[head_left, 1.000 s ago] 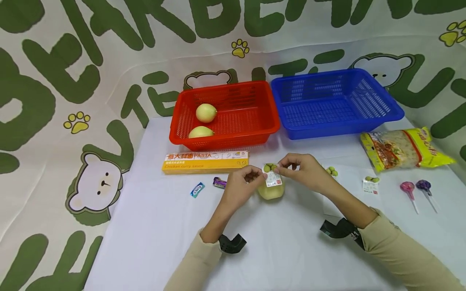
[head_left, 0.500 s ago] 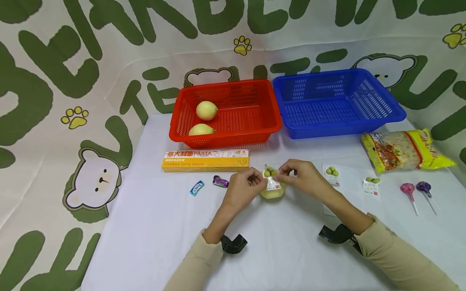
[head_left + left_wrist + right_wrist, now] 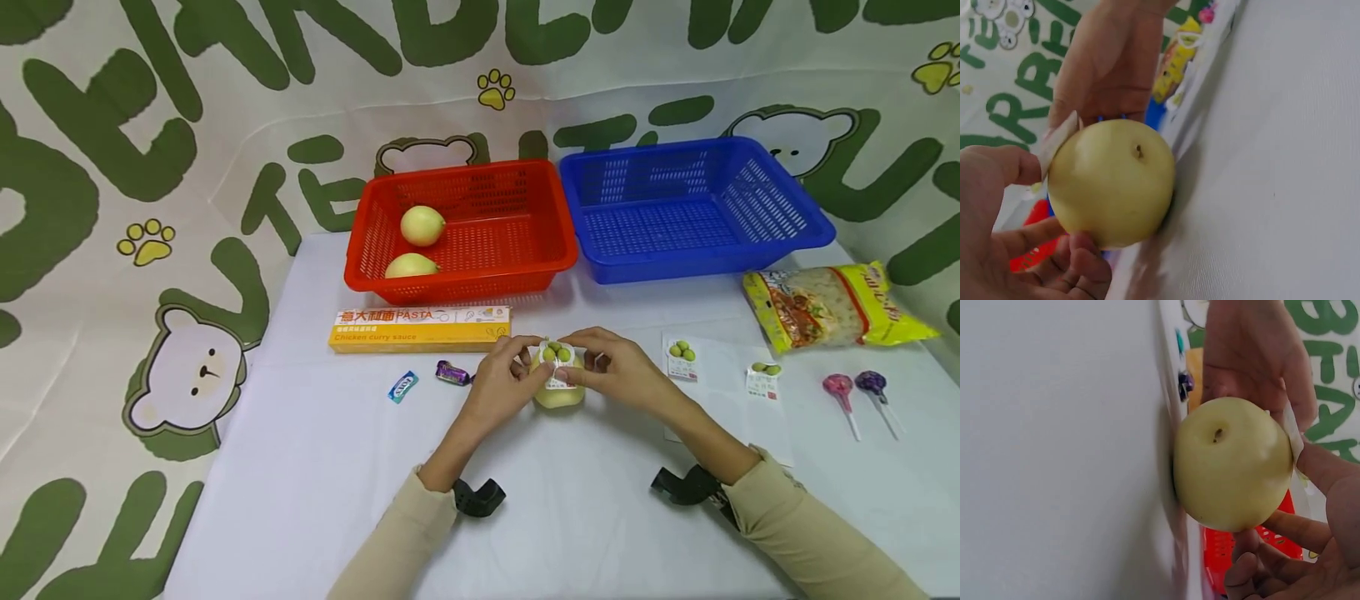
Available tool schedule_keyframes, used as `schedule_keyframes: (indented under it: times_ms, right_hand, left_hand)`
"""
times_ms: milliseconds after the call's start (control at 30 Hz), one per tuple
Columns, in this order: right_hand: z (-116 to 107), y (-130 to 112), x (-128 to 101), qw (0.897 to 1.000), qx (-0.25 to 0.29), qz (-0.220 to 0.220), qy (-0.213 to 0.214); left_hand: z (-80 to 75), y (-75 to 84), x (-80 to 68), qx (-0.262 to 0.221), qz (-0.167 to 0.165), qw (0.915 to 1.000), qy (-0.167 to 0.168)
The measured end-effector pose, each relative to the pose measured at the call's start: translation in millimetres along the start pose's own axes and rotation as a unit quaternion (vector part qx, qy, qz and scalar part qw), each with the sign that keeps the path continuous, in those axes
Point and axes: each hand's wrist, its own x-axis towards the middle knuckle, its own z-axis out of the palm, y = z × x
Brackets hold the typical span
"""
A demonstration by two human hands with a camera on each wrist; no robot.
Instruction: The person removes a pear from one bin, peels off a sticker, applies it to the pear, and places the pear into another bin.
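A pale yellow pear [image 3: 558, 399] rests on the white cloth, its dimpled end facing the wrist cameras. A white label [image 3: 556, 353] printed with green fruit lies over its upper face. My left hand [image 3: 500, 380] holds the pear's left side, the thumb on the label's lower edge and the fingers curled beside the fruit. From the other side my right hand [image 3: 626, 371] grips it likewise, its thumb pressing the label. In the left wrist view the label edge stands slightly off the pear [image 3: 1113, 184].
Behind are a red basket [image 3: 558, 267] with two pears [image 3: 422, 226] and a blue basket [image 3: 697, 265]. A pasta box [image 3: 420, 331] and two small wrapped sweets [image 3: 452, 372] lie left. On the right are labels [image 3: 681, 360], a yellow food bag [image 3: 832, 307] and two lollipops [image 3: 837, 386].
Both thumbs have moved down the label, and the fingers have spread from its upper corners around the pear's sides. The label now lies flatter against the fruit.
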Motion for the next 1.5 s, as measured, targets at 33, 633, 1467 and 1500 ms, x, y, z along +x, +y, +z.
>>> schedule_keyframes:
  times_ms: [33,633,1467,1500]
  right_hand:
    - [0,0,0,1.000,0.002,0.004,0.002]
    - [19,-3,0,0.987,0.114,0.059,0.098]
    - [25,2,7,0.977,0.141,0.090,0.128]
    - [25,2,7,0.977,0.141,0.088,0.131]
  left_hand:
    - [0.1,-1.2,0.4,-0.004,-0.008,0.9999,-0.005]
    - [8.9,-10.6,2.5,-0.136,-0.119,0.9834,-0.016]
    - [14.1,-10.5,10.8,-0.132,-0.149,0.9795,0.031]
    - [14.2,-10.4,11.1,-0.130,-0.151,0.9795,0.032]
